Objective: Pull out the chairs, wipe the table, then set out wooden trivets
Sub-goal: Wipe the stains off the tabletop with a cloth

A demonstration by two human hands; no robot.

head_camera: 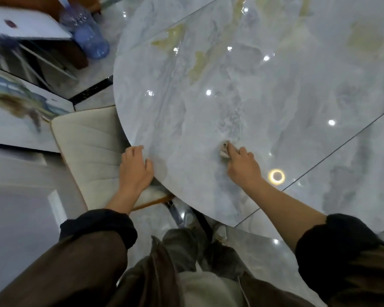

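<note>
Right hand (242,166) pins the wad of cloth (224,149) to the table (275,85) — left hand (135,167) flat, empty.

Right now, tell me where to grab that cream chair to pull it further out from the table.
Grip the cream chair by the top edge of its backrest, the long edge farthest from the table, reaching from the left hand side. The seat looks partly tucked under the tabletop, so the backrest is probably the easiest part to hold.

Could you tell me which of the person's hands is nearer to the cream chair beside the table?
Left. The left hand rests on the table edge, directly above the cream chair seat. The right hand presses a cloth farther in on the tabletop.
</note>
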